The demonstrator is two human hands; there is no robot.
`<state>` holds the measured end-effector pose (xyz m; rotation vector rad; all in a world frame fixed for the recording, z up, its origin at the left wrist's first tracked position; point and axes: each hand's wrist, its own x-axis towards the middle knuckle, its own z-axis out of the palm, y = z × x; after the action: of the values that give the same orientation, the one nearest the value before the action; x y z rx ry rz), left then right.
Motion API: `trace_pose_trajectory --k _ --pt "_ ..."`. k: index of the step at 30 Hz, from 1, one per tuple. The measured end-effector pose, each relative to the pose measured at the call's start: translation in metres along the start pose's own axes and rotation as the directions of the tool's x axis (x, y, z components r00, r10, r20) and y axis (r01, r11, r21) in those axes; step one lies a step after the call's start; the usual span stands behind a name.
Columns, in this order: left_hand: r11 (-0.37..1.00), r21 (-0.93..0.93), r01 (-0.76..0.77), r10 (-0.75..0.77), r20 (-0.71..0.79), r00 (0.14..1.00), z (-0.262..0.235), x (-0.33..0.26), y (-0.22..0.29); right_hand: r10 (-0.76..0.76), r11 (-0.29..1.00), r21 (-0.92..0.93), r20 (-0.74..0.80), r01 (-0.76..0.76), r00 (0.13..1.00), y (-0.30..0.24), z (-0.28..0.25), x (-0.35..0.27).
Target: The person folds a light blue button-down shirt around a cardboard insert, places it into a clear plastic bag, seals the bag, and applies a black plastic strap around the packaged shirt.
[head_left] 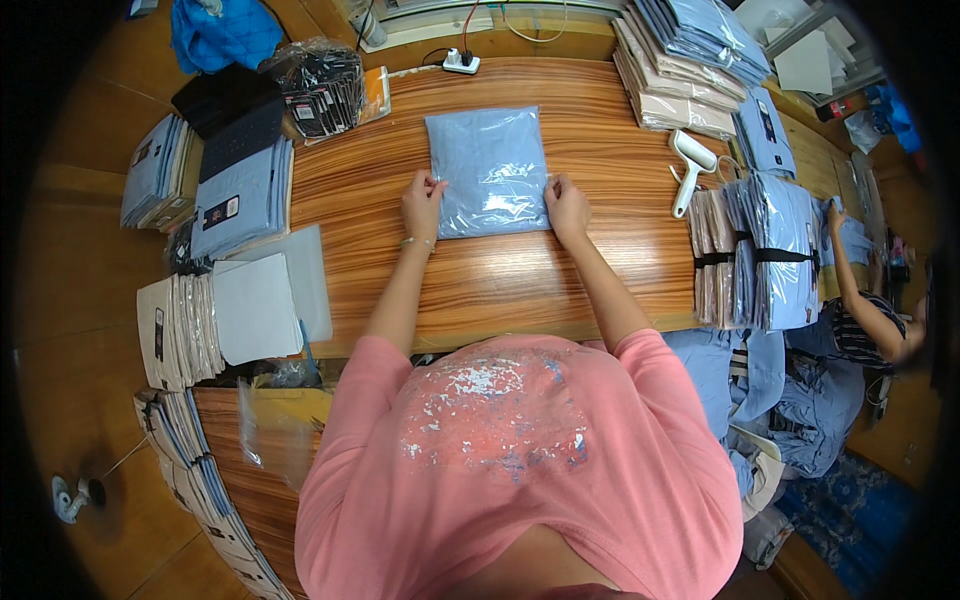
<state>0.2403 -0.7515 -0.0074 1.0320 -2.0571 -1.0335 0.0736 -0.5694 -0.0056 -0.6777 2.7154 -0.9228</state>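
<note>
the flat light-blue folded garment in a clear plastic bag [489, 171] lies mid-table, long axis toward 12 o'clock. left hand [422, 206] pinches its 7 o'clock corner, right hand [566, 208] its 5 o'clock corner, fingers closed, equally near.

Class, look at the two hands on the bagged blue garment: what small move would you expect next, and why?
Probably pressing the near edge flat. The left hand and right hand each pinch a near corner of the clear plastic bag holding a folded light-blue garment, which lies flat on the wooden table, its film wrinkled and glossy.
</note>
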Motion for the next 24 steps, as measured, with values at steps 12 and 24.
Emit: trace_pose_trajectory --k 12,24 --pt "0.803 0.572 -0.166 0.06 0.199 0.978 -0.009 -0.018 0.014 -0.34 0.898 -0.324 -0.074 0.299 0.938 0.012 0.007 -0.003" --pt "0.717 0.695 -0.052 -0.158 0.234 0.959 -0.003 -0.027 -0.008 -0.285 0.849 -0.451 0.048 0.276 0.957 0.017 0.0 -0.003"
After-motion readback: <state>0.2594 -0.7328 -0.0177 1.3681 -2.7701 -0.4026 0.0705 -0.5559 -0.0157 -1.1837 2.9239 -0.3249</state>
